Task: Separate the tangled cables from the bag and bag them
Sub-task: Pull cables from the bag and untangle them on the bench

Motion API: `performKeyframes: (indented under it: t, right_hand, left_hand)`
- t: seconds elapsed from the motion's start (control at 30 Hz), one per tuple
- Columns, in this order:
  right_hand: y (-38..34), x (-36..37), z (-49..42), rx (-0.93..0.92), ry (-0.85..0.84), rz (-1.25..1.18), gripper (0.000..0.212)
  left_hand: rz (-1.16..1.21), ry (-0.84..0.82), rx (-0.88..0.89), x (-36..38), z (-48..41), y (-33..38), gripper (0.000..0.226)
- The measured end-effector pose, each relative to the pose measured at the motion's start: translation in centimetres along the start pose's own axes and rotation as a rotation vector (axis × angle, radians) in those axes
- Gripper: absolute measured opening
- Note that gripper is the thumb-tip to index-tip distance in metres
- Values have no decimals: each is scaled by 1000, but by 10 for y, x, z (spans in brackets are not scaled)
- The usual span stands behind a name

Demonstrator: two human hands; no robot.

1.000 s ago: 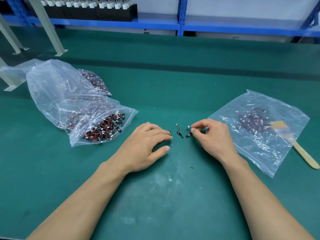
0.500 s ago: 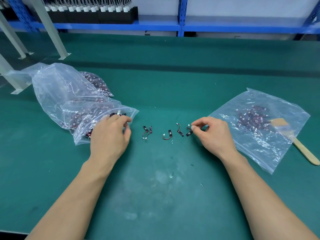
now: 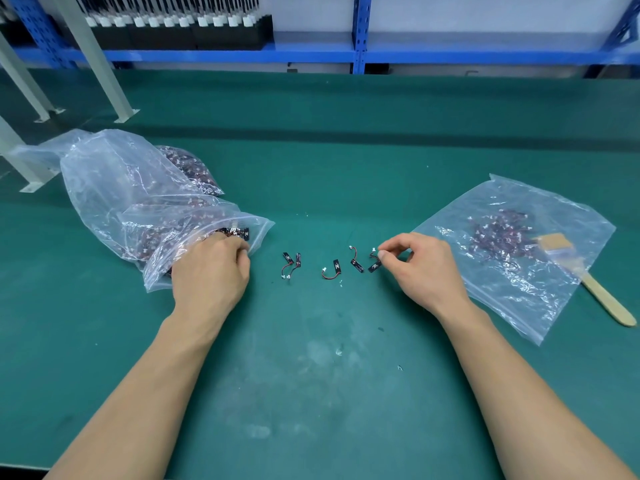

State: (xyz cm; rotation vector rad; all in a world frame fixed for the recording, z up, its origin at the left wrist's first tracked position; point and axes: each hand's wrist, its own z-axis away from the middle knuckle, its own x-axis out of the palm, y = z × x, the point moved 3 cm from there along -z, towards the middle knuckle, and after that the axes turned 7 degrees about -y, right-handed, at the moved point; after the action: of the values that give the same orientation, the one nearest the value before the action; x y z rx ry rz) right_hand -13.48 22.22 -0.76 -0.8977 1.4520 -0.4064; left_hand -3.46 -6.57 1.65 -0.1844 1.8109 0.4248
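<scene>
A clear plastic bag [image 3: 114, 188] full of tangled small red-and-black cables lies at the left. My left hand [image 3: 211, 271] is at its open mouth, fingers curled into the pile of cables [image 3: 235, 233] there. Several separated cables lie in a row on the green mat: a pair [image 3: 291, 263], one [image 3: 331, 270], another [image 3: 356, 262]. My right hand [image 3: 419, 268] pinches the rightmost cable [image 3: 374, 264] between thumb and forefinger. A second clear bag [image 3: 519, 285] holding sorted cables [image 3: 498, 233] lies at the right.
A wooden-handled brush [image 3: 588, 282] lies partly under the right bag's edge. Grey metal frame legs [image 3: 93, 57] stand at the back left. A blue shelf rack [image 3: 360, 32] runs along the far edge of the table.
My left hand moved left from the middle of the mat to the left bag's mouth, uncovering cables it had been over. My right hand stayed on the rightmost cable.
</scene>
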Motion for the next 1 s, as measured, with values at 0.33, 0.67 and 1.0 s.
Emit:
performKeyframes:
  t: [0.33,0.67,1.0]
  right_hand:
    - [-1,1,0,-3,1,4,16]
    - [0,2,0,-3,-3,-2,13]
    - [0,3,-1,2,-31,0,13]
  left_hand:
    - [80,-4,-93,4,-11,0,16]
    - [320,146,-14,-14,10,8,12]
    - [428,38,90,-23,55,10,11]
